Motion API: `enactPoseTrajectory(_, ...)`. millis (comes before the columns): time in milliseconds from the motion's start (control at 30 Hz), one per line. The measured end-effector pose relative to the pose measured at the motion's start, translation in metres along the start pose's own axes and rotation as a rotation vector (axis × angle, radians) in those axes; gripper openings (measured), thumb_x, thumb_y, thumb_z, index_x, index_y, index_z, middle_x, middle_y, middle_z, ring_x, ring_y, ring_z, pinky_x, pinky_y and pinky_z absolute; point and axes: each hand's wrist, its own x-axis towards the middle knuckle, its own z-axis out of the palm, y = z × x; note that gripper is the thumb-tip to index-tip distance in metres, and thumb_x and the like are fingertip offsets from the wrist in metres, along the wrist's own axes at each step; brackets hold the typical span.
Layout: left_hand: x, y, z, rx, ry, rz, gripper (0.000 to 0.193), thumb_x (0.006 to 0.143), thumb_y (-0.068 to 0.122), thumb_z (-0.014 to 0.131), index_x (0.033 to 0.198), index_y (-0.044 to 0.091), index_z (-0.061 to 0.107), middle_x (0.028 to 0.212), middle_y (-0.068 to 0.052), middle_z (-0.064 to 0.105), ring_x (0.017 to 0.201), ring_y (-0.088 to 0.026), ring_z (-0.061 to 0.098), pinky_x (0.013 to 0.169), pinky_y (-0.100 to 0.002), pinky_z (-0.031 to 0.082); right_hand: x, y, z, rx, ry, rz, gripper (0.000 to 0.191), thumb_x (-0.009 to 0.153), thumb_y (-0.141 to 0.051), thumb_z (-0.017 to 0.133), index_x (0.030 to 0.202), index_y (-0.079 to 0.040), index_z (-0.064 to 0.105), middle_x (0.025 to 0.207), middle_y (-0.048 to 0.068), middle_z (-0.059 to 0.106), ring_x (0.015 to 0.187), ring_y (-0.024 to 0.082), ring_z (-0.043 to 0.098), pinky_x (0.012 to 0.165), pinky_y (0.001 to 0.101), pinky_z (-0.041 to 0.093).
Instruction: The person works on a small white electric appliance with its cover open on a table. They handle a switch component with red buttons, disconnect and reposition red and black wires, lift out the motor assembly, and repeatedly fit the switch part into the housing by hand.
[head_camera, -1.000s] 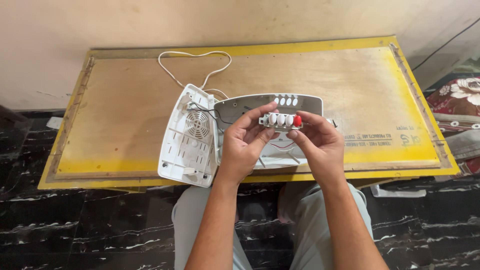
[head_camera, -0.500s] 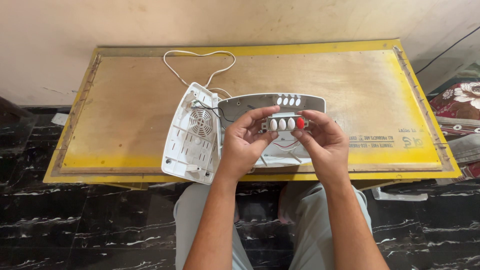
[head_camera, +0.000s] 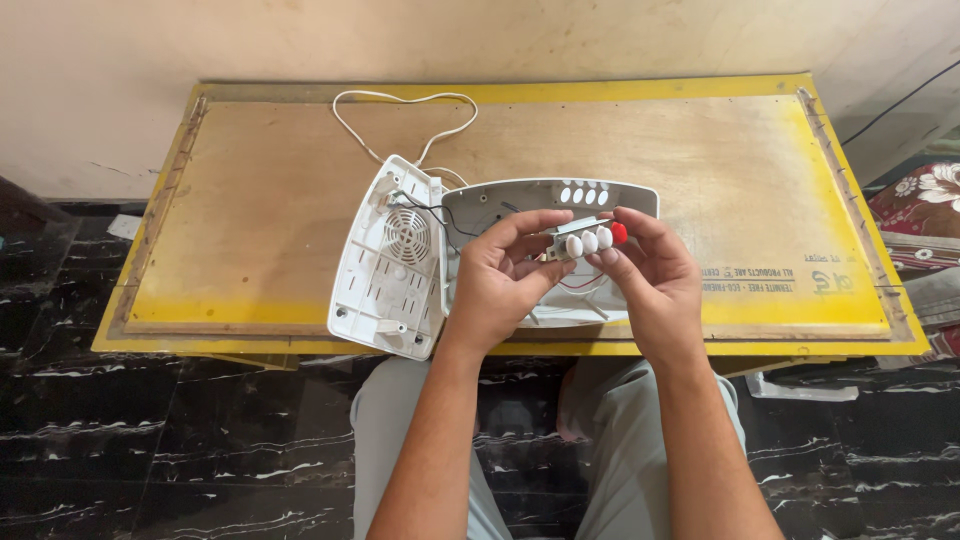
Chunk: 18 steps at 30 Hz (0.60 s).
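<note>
Both my hands hold a small switch block (head_camera: 590, 241) with several white push buttons and one red button at its right end. My left hand (head_camera: 503, 275) grips its left side, thumb on top. My right hand (head_camera: 648, 275) pinches its right side near the red button. Thin wires run from the block down into a grey housing shell (head_camera: 520, 205) lying open on the table, with a row of oval button holes near its far edge. Beside it on the left lies the white back cover (head_camera: 388, 260) with a round vent grille.
A white power cord (head_camera: 405, 120) loops from the housing toward the wall. Everything rests on a low wooden table with a yellow border (head_camera: 300, 200). Black marbled floor lies in front. Patterned fabric (head_camera: 925, 215) sits at the right edge. My knees are under the table's front edge.
The view has shifted slightly. My hands stay on the switch block, which has tilted a little; the housing parts have not moved.
</note>
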Motion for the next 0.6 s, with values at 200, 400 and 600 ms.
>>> enactPoseTrajectory(200,-0.0007,0.0057,0.0006,0.063,0.043,-0.011,0.043,0.09,-0.008,0.076,0.13,0.001,0.066,0.122,-0.007,0.073,0.107,-0.013,0.071,0.094,-0.028,0.062,-0.0008,0.0004,-0.0004,0.015,-0.017,0.02,0.037,0.099,0.006,0.064,0.136,0.001,0.058,0.129,0.011,0.067,0.118,0.02,0.067,0.1,0.0374,0.06)
enactPoseTrajectory(400,-0.0015,0.0013,0.0001,0.026,0.012,0.043,0.049,0.095,-0.004,0.077,0.141,0.004,0.065,0.121,-0.007,0.073,0.106,-0.012,0.07,0.094,-0.029,0.06,-0.0022,0.0009,-0.004,0.083,-0.022,0.037,0.035,0.101,0.001,0.066,0.135,0.001,0.06,0.129,0.011,0.066,0.115,0.019,0.068,0.096,0.038,0.061)
enactPoseTrajectory(600,-0.0023,-0.0012,-0.0028,0.002,-0.061,0.022,0.059,0.091,-0.005,0.078,0.146,0.007,0.059,0.124,-0.007,0.07,0.108,-0.012,0.068,0.095,-0.029,0.061,-0.0024,0.0038,-0.0073,0.125,-0.017,0.048,0.033,0.103,-0.003,0.065,0.135,0.0,0.061,0.126,0.012,0.068,0.112,0.02,0.068,0.096,0.0383,0.061)
